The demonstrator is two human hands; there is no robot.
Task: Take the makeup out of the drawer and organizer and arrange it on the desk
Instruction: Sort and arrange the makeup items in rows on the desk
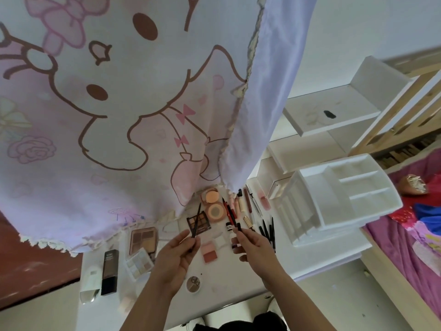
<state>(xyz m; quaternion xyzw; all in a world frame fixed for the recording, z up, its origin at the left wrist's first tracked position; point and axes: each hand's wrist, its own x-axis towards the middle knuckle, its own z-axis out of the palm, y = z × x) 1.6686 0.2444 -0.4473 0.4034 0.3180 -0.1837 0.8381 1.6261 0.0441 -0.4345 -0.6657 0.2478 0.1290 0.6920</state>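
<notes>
My left hand (175, 253) pinches a thin dark makeup pencil (196, 220) that points up over a small dark eyeshadow palette (198, 220). My right hand (250, 243) grips a red-and-black pencil (230, 212) angled up to the left. Makeup lies spread on the white desk (241, 280): a brown palette (143, 236), a pale shimmer palette (139, 263), a black foundation bottle (109, 272), two round orange compacts (213, 204), a pink blush pan (210, 250), several black pencils (267, 229). The white organizer (338, 199) stands at the right, its compartments bare.
A large pink cartoon curtain (119, 103) hangs over the desk's back half. White shelves (331, 113) rise behind the organizer. A bed with pink and red bedding (410, 225) lies to the right. A round compact (193, 284) and a white tube (90, 283) sit near the front edge.
</notes>
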